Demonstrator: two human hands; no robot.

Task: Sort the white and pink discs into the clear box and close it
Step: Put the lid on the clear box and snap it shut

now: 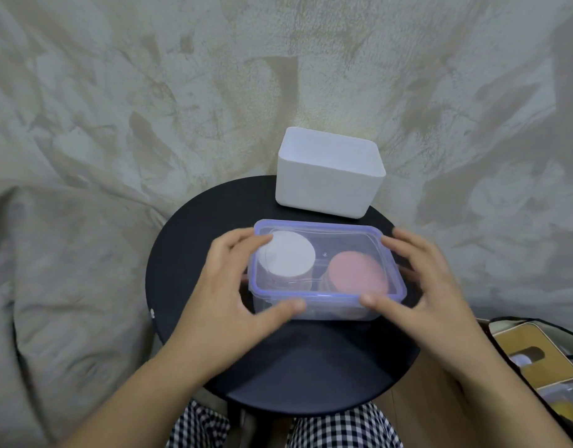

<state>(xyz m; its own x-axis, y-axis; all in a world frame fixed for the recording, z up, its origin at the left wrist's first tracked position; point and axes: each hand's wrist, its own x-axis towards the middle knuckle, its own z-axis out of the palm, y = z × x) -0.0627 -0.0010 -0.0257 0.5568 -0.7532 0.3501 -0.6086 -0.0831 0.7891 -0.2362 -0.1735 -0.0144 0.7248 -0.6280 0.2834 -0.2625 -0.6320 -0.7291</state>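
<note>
The clear box [327, 308] stands in the middle of a round black table [278, 376], with its blue-rimmed lid [324, 226] lying on top. Through the lid I see a stack of white discs [290, 258] on the left and a stack of pink discs [356, 273] on the right. My left hand [227, 286] grips the box's left end, fingers on the lid's edge and thumb on the front wall. My right hand [424, 279] grips the right end the same way. Whether the lid's clips are latched is not visible.
A white open bin [327, 185] stands just behind the clear box at the table's far edge. A crumpled grey-beige cloth [84, 156] hangs behind and left. At the lower right sits a bag with boxes [537, 360]. Checked trousers [327, 428] show below the table.
</note>
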